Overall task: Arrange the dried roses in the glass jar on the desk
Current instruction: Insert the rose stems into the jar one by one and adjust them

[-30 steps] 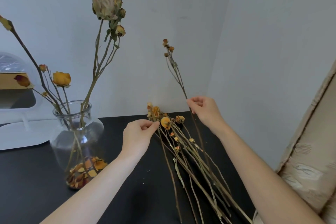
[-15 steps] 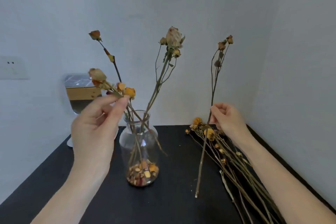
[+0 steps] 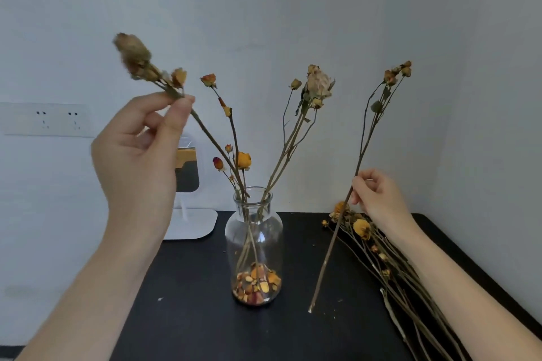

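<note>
A clear glass jar [image 3: 254, 228] stands mid-desk with loose petals at its bottom and several dried rose stems in it. My left hand [image 3: 140, 152] pinches a rose stem [image 3: 205, 129] just below its blurred pale bloom; the stem slants down into the jar's mouth. My right hand [image 3: 378, 196] grips another long rose stem [image 3: 363, 149] near its middle, upright to the right of the jar, its cut end just above the desk. A pile of dried roses [image 3: 378, 255] lies flat under my right forearm.
The black desk [image 3: 190, 316] meets a white wall behind and another on the right. A white stand with a mirror-like panel [image 3: 187, 182] sits back left of the jar. A wall socket plate [image 3: 47, 120] is at the left.
My left hand has risen with its stem, the bloom now higher and further left. My right hand keeps its stem upright beside the jar. The view has shifted slightly.
</note>
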